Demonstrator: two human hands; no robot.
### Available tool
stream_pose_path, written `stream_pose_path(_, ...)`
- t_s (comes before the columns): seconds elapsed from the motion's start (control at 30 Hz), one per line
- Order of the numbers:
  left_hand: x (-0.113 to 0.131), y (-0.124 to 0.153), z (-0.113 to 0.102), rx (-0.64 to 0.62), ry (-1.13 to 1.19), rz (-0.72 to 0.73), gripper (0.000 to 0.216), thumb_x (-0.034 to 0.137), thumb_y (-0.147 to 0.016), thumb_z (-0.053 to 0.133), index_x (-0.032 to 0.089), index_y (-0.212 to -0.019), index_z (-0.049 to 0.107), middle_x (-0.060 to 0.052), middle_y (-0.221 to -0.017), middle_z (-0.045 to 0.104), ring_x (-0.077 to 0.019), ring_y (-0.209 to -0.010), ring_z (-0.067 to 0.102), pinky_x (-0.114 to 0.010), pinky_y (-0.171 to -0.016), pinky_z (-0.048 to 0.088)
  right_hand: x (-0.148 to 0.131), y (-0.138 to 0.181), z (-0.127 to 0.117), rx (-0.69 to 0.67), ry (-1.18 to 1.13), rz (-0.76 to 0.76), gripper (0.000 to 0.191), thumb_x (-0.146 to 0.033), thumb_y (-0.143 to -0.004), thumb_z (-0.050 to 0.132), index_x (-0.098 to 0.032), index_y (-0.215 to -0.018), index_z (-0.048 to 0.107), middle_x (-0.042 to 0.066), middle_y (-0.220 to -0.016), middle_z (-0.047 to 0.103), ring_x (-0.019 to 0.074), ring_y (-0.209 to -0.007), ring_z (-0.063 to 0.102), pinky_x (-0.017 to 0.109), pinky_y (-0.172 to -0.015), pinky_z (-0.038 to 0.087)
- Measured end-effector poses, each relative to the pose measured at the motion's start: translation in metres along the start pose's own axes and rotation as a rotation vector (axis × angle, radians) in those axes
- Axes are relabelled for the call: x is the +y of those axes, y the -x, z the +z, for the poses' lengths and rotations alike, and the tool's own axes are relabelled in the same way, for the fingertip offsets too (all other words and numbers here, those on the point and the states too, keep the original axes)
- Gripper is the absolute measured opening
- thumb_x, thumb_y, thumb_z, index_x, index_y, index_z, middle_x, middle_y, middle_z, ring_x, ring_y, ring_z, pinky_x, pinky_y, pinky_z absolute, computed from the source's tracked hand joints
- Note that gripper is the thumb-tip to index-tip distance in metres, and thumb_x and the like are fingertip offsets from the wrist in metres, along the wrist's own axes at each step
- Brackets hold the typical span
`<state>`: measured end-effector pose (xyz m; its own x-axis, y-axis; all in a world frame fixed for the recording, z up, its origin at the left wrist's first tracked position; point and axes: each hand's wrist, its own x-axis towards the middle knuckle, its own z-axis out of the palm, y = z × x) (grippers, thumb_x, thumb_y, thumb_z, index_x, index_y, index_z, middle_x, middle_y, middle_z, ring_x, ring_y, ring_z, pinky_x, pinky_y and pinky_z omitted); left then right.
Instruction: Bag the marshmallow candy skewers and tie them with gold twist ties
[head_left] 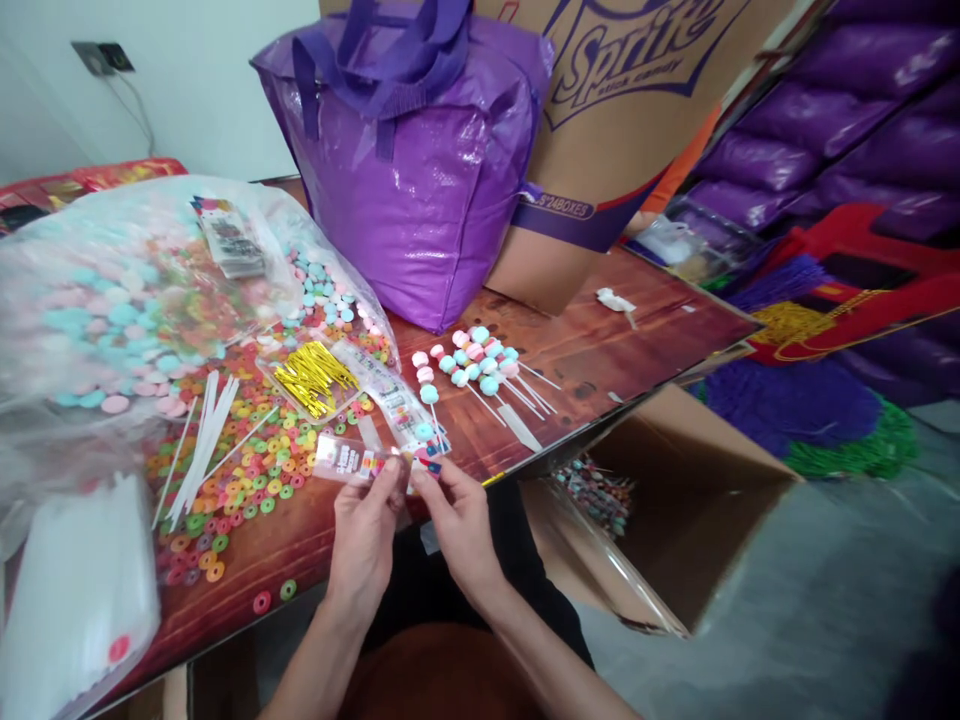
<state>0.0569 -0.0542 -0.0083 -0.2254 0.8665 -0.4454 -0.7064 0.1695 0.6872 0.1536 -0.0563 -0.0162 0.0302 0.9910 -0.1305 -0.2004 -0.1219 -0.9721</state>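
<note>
At the table's front edge, my left hand is closed in a pinch on a small clear printed candy wrapper. Close beside it, my right hand pinches a red and blue end that seems to belong to the same wrapper. The fingers partly hide that spot. More printed wrappers lie just beyond my hands. To their right rest several candy skewers in pink and blue on white sticks. A clear tray of gold twist ties sits beyond my left hand.
Loose ring candies and white sticks spread across the left side. Behind them lies a big clear bag of pastel candies. A purple bag and a cardboard carton stand at the back. An open box sits below right.
</note>
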Motion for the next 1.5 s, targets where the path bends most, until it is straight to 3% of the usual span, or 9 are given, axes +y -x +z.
stream_pose_path(0.17, -0.004, 0.003, 0.007, -0.001, -0.105, 0.105, 0.030, 0.035, -0.061, 0.090, 0.015, -0.076, 0.074, -0.001, -0.073, 0.072, -0.0120, -0.065, 0.064, -0.023, -0.062, 0.051, 0.004, -0.002, -0.008, 0.042, 0.021, -0.010, 0.037, -0.045, -0.088, 0.063, -0.019, -0.065, 0.051, -0.005, -0.063, 0.044, 0.0106, -0.060, 0.038, 0.023, -0.057, 0.036)
stream_pose_path(0.3, -0.006, 0.006, 0.011, 0.020, -0.103, 0.146, 0.031, 0.040, -0.065, 0.087, 0.016, -0.072, 0.070, 0.002, -0.065, 0.066, -0.0080, -0.057, 0.055, -0.020, -0.055, 0.045, 0.002, -0.005, -0.009, 0.084, 0.093, -0.047, 0.043, -0.048, -0.093, 0.055, -0.020, -0.063, 0.044, -0.005, -0.061, 0.036, 0.0104, -0.059, 0.032, 0.024, -0.055, 0.031)
stream_pose_path(0.5, 0.003, 0.004, -0.006, 0.013, -0.043, 0.050, 0.026, 0.030, -0.066, 0.088, 0.015, -0.069, 0.066, 0.004, -0.063, 0.059, -0.0060, -0.057, 0.050, -0.018, -0.057, 0.044, -0.001, -0.009, -0.018, 0.001, 0.303, -0.172, 0.043, -0.041, -0.096, 0.052, -0.021, -0.061, 0.038, -0.005, -0.062, 0.034, 0.0107, -0.060, 0.031, 0.025, -0.055, 0.029)
stream_pose_path(0.63, 0.006, 0.000, -0.014, 0.088, -0.052, 0.103, 0.028, 0.030, -0.063, 0.089, 0.017, -0.074, 0.068, 0.004, -0.070, 0.063, -0.0062, -0.059, 0.053, -0.018, -0.062, 0.047, 0.001, -0.018, -0.028, -0.048, 0.484, -0.244, 0.038, -0.036, -0.097, 0.050, -0.020, -0.063, 0.049, -0.003, -0.064, 0.046, 0.0119, -0.062, 0.042, 0.025, -0.061, 0.035)
stream_pose_path(0.73, 0.009, -0.009, -0.015, 0.097, -0.230, 0.235, 0.026, 0.036, -0.072, 0.082, 0.018, -0.085, 0.069, 0.002, -0.079, 0.067, -0.0101, -0.071, 0.059, -0.022, -0.072, 0.050, -0.001, -0.034, -0.034, 0.079, 0.708, -0.296, 0.025, -0.031, -0.096, 0.051, -0.020, -0.075, 0.059, 0.000, -0.076, 0.059, 0.0145, -0.069, 0.053, 0.027, -0.068, 0.039)
stream_pose_path(0.83, 0.014, -0.023, -0.010, 0.003, -0.585, 0.376, 0.023, 0.036, -0.079, 0.074, 0.018, -0.092, 0.067, 0.000, -0.082, 0.067, -0.0142, -0.075, 0.060, -0.024, -0.073, 0.049, -0.003, -0.053, -0.036, 0.126, 0.933, -0.261, 0.010, -0.028, -0.092, 0.057, -0.020, -0.094, 0.063, 0.003, -0.088, 0.065, 0.0176, -0.077, 0.060, 0.028, -0.069, 0.040)
stream_pose_path(1.03, 0.006, -0.050, 0.015, -0.180, -1.273, 0.610, 0.005, 0.021, -0.085, 0.057, 0.020, -0.090, 0.058, -0.003, -0.080, 0.064, -0.0200, -0.071, 0.060, -0.031, -0.067, 0.047, -0.011, -0.085, -0.034, 0.246, 1.261, -0.299, 0.012, -0.026, -0.096, 0.054, -0.019, -0.100, 0.063, 0.008, -0.101, 0.067, 0.0226, -0.091, 0.062, 0.029, -0.067, 0.039)
stream_pose_path(1.23, -0.015, -0.065, 0.013, -0.353, -1.391, 0.690, 0.029, 0.008, -0.080, 0.057, 0.019, -0.107, 0.057, -0.011, -0.104, 0.065, -0.0267, -0.097, 0.062, -0.045, -0.086, 0.049, -0.011, -0.108, -0.045, 0.294, 1.542, -0.192, 0.011, -0.021, -0.096, 0.054, -0.016, -0.102, 0.062, 0.015, -0.103, 0.066, 0.0279, -0.095, 0.060, 0.031, -0.062, 0.038)
stream_pose_path(1.5, -0.006, -0.069, 0.009, -0.300, -1.211, 0.591, 0.015, 0.019, -0.080, 0.064, 0.018, -0.095, 0.070, -0.006, -0.092, 0.067, -0.0195, -0.079, 0.062, -0.034, -0.076, 0.049, -0.004, -0.114, -0.045, 0.316, 1.554, -0.142, 0.019, -0.014, -0.098, 0.043, -0.013, -0.103, 0.062, 0.019, -0.105, 0.065, 0.0286, -0.093, 0.061, 0.033, -0.065, 0.039)
